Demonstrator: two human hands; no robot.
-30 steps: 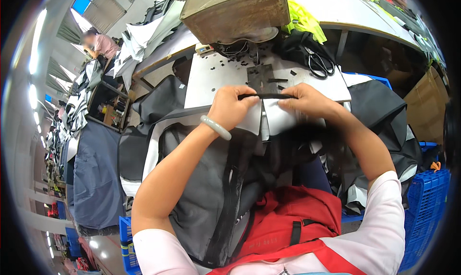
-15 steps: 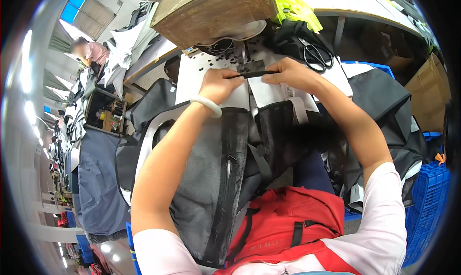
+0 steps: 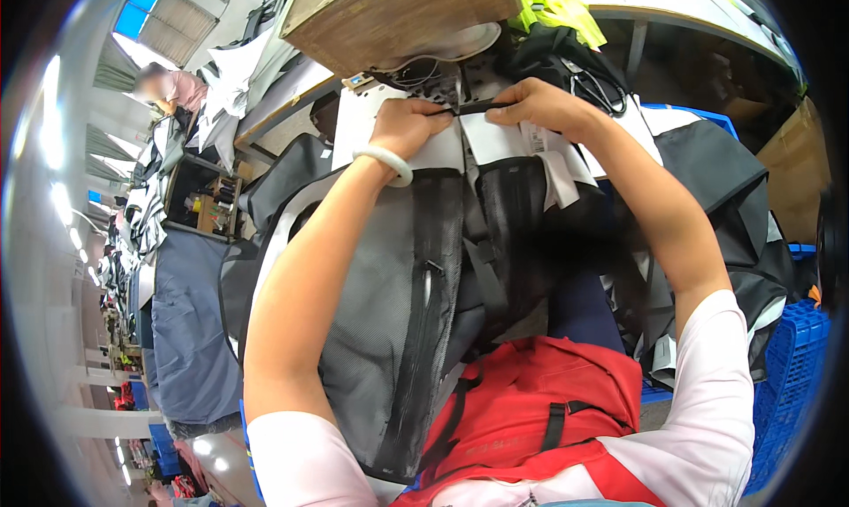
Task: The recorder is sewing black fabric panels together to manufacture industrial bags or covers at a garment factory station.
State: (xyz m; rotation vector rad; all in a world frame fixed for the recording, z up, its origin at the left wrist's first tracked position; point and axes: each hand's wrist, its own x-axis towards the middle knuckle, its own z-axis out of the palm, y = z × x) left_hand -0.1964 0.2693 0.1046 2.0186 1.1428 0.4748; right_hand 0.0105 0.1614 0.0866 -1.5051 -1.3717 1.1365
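- Where the white worktop (image 3: 354, 122) meets the near side of the machine, a narrow black strip (image 3: 473, 109) runs between the two hands, along the top edge of the white panels (image 3: 491, 142).
- The left hand (image 3: 407, 128) has thumb and fingers pressed together on the strip's left end; a pale bangle (image 3: 386, 159) circles that wrist.
- The right hand (image 3: 535, 104) pinches the strip's right end in the same way, its thumb toward the middle.
- Below the left hand hangs a dark grey fabric piece (image 3: 363, 277), spread over the lap, with a black zip (image 3: 428, 281) down its right side.
- Under the right hand, a white label (image 3: 536, 140) carries dark printed marks, perhaps a barcode, too small to make out; a pale strap (image 3: 557, 180) hangs beside it.
- The red apron (image 3: 575, 365) bears a faint line of lettering across its front, beside a black strap (image 3: 553, 426).
- Past the right hand lie black-handled scissors (image 3: 594, 89), near bright yellow fabric (image 3: 557, 11).
- Beyond the strip stands a worn brown machine housing (image 3: 402, 20).
- A blue crate (image 3: 791, 357) stands at the right.
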